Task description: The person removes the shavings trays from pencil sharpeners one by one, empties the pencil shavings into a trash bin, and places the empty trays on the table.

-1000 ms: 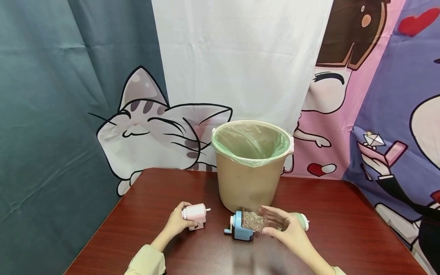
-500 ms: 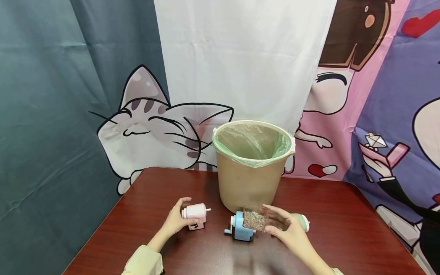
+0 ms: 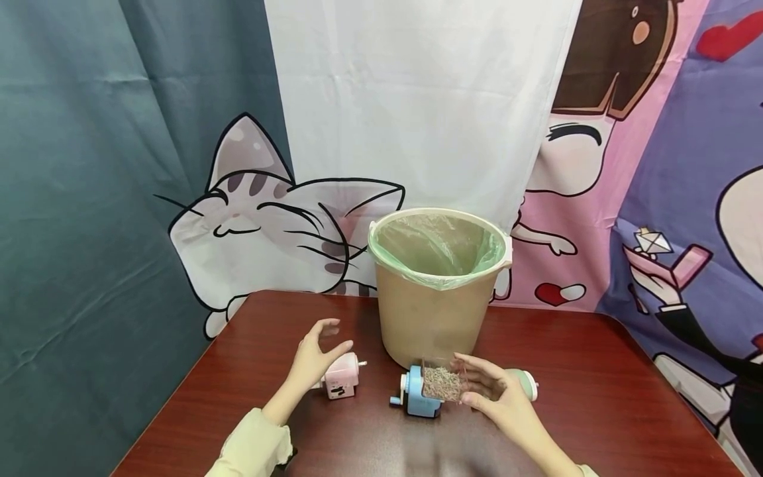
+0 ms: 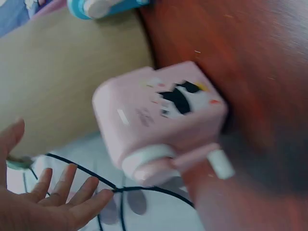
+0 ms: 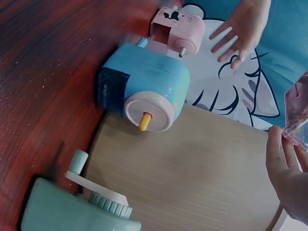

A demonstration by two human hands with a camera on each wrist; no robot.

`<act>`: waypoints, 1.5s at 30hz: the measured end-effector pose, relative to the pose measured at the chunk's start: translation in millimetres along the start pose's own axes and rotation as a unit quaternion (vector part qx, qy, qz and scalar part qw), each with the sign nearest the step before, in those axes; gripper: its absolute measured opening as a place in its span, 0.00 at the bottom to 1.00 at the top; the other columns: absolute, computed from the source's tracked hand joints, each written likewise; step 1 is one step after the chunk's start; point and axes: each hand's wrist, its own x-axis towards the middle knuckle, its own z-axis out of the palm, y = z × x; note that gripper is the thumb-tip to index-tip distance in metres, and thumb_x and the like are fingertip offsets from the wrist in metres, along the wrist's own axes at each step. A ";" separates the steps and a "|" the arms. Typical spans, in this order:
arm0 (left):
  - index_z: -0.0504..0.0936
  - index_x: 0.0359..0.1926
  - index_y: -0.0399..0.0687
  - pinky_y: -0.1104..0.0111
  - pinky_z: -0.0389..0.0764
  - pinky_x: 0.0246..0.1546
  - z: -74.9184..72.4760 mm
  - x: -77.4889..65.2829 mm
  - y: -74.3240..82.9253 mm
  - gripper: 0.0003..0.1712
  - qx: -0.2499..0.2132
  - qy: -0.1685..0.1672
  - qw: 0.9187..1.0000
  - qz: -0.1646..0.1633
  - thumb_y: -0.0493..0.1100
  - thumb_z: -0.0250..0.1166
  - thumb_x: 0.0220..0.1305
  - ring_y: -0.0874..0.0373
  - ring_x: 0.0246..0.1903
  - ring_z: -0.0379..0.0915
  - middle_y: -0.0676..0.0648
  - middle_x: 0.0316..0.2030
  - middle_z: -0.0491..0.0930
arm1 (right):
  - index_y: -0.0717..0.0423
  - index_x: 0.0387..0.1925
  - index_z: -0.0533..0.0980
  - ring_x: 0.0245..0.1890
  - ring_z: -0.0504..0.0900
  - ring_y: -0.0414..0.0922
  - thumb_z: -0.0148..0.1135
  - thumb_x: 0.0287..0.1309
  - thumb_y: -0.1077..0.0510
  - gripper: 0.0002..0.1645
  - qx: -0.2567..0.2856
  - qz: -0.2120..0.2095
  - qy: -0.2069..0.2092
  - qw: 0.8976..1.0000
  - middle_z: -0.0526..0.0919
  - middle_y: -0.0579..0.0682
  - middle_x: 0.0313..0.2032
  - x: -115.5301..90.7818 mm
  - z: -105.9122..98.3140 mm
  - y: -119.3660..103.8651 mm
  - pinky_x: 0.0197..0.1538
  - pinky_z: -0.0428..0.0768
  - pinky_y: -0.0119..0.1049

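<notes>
My right hand (image 3: 503, 401) holds a see-through pinkish shavings drawer (image 3: 442, 384) by its end, between thumb and fingers. Pale pencil shavings fill much of it. My left hand (image 3: 311, 361) is raised just above and left of a pink crank pencil sharpener (image 3: 342, 379), fingers spread and holding nothing. That sharpener stands upright; the right wrist view shows a dark drawer slot (image 5: 160, 33) in its base. Behind the held drawer in the head view is a blue crank sharpener (image 3: 420, 394), a yellow stub (image 5: 145, 121) showing in its pencil hole.
A green sharpener (image 3: 527, 384) stands behind my right hand, partly hidden. Beyond the sharpeners is a tall beige trash bin (image 3: 432, 318) lined with a thin green bag. All stand on a dark red wooden table (image 3: 238, 397), with a printed cloth behind.
My left hand has let go of the pink sharpener and lifted up and away, its fingers spreading. My right hand keeps the drawer almost in the same place.
</notes>
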 end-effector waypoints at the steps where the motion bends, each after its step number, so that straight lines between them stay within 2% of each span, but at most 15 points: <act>1: 0.74 0.53 0.43 0.53 0.75 0.49 1.3 1.9 4.0 0.27 -0.005 0.002 1.000 0.006 0.43 0.70 0.53 0.46 0.51 0.76 0.40 0.47 0.81 | 0.70 0.60 0.66 0.48 0.78 0.31 0.58 0.54 0.75 0.29 0.002 -0.005 -0.002 1.000 0.79 0.34 0.52 0.4 -0.3 -0.1 0.47 0.78 0.24; 6: 0.75 0.52 0.42 0.51 0.75 0.50 11.2 14.7 21.1 0.23 -0.027 -0.006 0.999 0.026 0.42 0.68 0.56 0.45 0.49 0.77 0.40 0.44 0.82 | 0.67 0.60 0.67 0.48 0.78 0.31 0.59 0.55 0.73 0.30 0.007 -0.017 -0.009 1.000 0.80 0.36 0.51 1.6 -2.0 -2.0 0.47 0.77 0.24; 8: 0.74 0.53 0.41 0.51 0.76 0.49 14.4 22.4 26.7 0.22 -0.032 0.001 0.999 0.033 0.42 0.66 0.58 0.45 0.49 0.76 0.39 0.43 0.82 | 0.66 0.60 0.68 0.48 0.78 0.31 0.59 0.55 0.72 0.29 0.007 -0.017 -0.010 1.000 0.80 0.36 0.51 1.8 -2.5 -2.9 0.46 0.78 0.24; 14: 0.71 0.57 0.41 0.51 0.76 0.50 12.2 56.5 50.7 0.23 -0.046 0.076 0.995 0.047 0.43 0.62 0.62 0.44 0.49 0.76 0.37 0.45 0.81 | 0.66 0.60 0.68 0.49 0.78 0.32 0.60 0.54 0.73 0.30 0.019 -0.023 -0.016 0.999 0.81 0.40 0.52 2.7 -3.5 -3.5 0.46 0.78 0.24; 16: 0.70 0.58 0.41 0.52 0.77 0.49 11.0 68.7 62.1 0.23 -0.050 0.086 0.994 0.050 0.43 0.60 0.64 0.44 0.47 0.77 0.37 0.45 0.80 | 0.67 0.60 0.68 0.49 0.78 0.32 0.60 0.53 0.74 0.30 0.023 -0.026 -0.019 0.999 0.81 0.40 0.52 3.3 -3.9 -4.1 0.46 0.78 0.24; 20: 0.67 0.61 0.42 0.57 0.79 0.42 10.5 92.6 86.8 0.23 -0.033 0.063 0.996 0.051 0.46 0.54 0.68 0.45 0.39 0.81 0.37 0.44 0.81 | 0.66 0.59 0.69 0.48 0.79 0.32 0.59 0.53 0.75 0.30 0.028 -0.023 -0.021 0.999 0.81 0.39 0.51 4.8 -4.0 -7.4 0.43 0.79 0.26; 22: 0.65 0.61 0.43 0.58 0.79 0.37 10.5 105.0 98.0 0.23 -0.001 0.049 0.997 0.060 0.48 0.52 0.69 0.46 0.34 0.81 0.38 0.40 0.82 | 0.63 0.59 0.70 0.46 0.79 0.32 0.58 0.53 0.75 0.30 0.023 -0.017 -0.020 0.999 0.81 0.38 0.50 5.2 -3.6 -9.2 0.41 0.79 0.26; 24: 0.66 0.60 0.42 0.57 0.78 0.34 11.2 117.6 107.0 0.23 0.049 0.044 0.994 0.084 0.48 0.52 0.70 0.44 0.30 0.79 0.38 0.34 0.82 | 0.61 0.59 0.70 0.45 0.79 0.32 0.57 0.54 0.76 0.30 0.015 -0.007 -0.017 1.000 0.81 0.37 0.50 5.5 -2.7 -11.2 0.40 0.79 0.26; 26: 0.68 0.58 0.41 0.54 0.78 0.33 12.2 128.8 113.3 0.22 0.115 0.048 0.986 0.107 0.49 0.52 0.70 0.42 0.30 0.79 0.38 0.30 0.80 | 0.61 0.59 0.70 0.44 0.79 0.32 0.57 0.54 0.76 0.29 0.001 0.006 -0.010 1.000 0.81 0.37 0.49 5.7 -1.6 -13.4 0.40 0.79 0.25; 28: 0.69 0.56 0.40 0.51 0.77 0.35 13.2 138.2 117.3 0.21 0.174 0.054 0.976 0.116 0.49 0.53 0.69 0.40 0.33 0.78 0.38 0.30 0.80 | 0.65 0.58 0.70 0.44 0.79 0.32 0.57 0.54 0.75 0.27 -0.016 0.017 -0.002 1.000 0.82 0.37 0.48 5.7 -0.8 -15.5 0.39 0.79 0.26; 30: 0.70 0.55 0.40 0.50 0.77 0.37 13.8 145.3 120.0 0.21 0.205 0.057 0.971 0.108 0.49 0.54 0.68 0.37 0.36 0.79 0.35 0.33 0.81 | 0.69 0.57 0.69 0.43 0.80 0.31 0.57 0.55 0.74 0.26 -0.028 0.027 0.004 0.999 0.82 0.37 0.47 5.9 -0.4 -17.5 0.36 0.80 0.28; 33: 0.72 0.53 0.39 0.48 0.78 0.39 14.4 153.2 124.5 0.20 0.205 0.074 0.973 0.072 0.47 0.56 0.65 0.35 0.40 0.79 0.32 0.40 0.81 | 0.71 0.57 0.68 0.44 0.80 0.31 0.56 0.56 0.74 0.25 -0.039 0.030 0.004 0.999 0.81 0.34 0.47 6.1 -0.6 -19.4 0.33 0.81 0.30; 35: 0.74 0.51 0.37 0.48 0.78 0.39 15.2 157.9 127.7 0.20 0.204 0.091 0.973 0.054 0.46 0.57 0.64 0.34 0.40 0.79 0.31 0.41 0.81 | 0.70 0.57 0.68 0.46 0.80 0.31 0.55 0.57 0.74 0.24 -0.040 0.027 0.003 0.999 0.81 0.34 0.48 6.5 -0.6 -20.1 0.34 0.81 0.29; 41: 0.81 0.31 0.33 0.51 0.79 0.37 21.5 166.6 130.9 0.13 0.242 0.120 0.962 0.044 0.42 0.60 0.59 0.35 0.36 0.80 0.33 0.34 0.83 | 0.61 0.58 0.70 0.47 0.79 0.31 0.55 0.56 0.74 0.27 -0.056 0.017 0.006 0.998 0.82 0.39 0.49 8.1 1.7 -22.2 0.47 0.77 0.23; 45: 0.81 0.27 0.34 0.51 0.80 0.35 26.2 166.4 128.1 0.09 0.232 0.129 0.964 0.029 0.38 0.61 0.57 0.36 0.35 0.81 0.33 0.32 0.84 | 0.57 0.59 0.71 0.48 0.79 0.30 0.56 0.55 0.73 0.28 -0.064 0.018 0.006 0.998 0.81 0.38 0.49 9.1 3.1 -24.2 0.49 0.76 0.22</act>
